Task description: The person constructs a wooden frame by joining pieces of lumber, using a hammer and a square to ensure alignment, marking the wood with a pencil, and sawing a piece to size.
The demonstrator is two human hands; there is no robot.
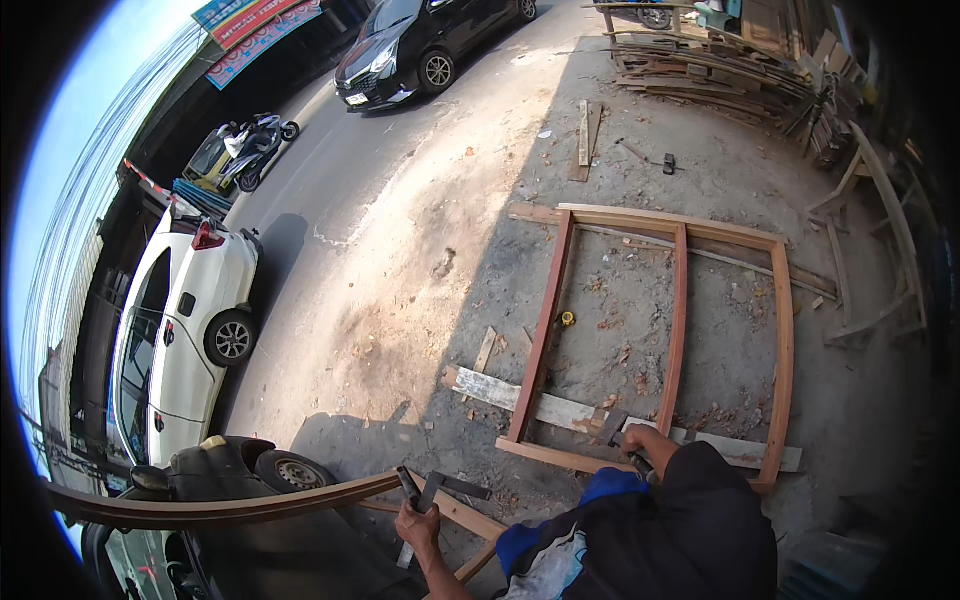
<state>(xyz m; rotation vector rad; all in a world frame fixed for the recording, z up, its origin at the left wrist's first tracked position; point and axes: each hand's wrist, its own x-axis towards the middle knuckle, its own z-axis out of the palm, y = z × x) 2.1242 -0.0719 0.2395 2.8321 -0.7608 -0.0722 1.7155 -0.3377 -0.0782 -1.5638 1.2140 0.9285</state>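
My left hand (pixel 418 527) is closed around a black-handled tool (pixel 408 484) with a pale flat blade below the fist; its exact kind is unclear. A dark L-shaped square (pixel 462 486) shows at the same hand, beside a long reddish beam (pixel 250 508) and a light wooden piece (pixel 465 517). By the near rail of a wooden frame (pixel 545 330) lying on the ground, my right hand (pixel 650 442) is closed on a dark tool (pixel 641 463), mostly hidden by hand and sleeve. The frame has a middle bar (pixel 673 340) and rests on a whitish plank (pixel 560 408).
A yellow tape measure (pixel 568 319) lies inside the frame. Loose boards (pixel 584 140) and a small black object (pixel 669 163) are beyond it. Stacked timber (pixel 700 70) stands far right. A white car (pixel 190 310), a motorbike (pixel 262 150) and a black car (pixel 430 50) are along the road.
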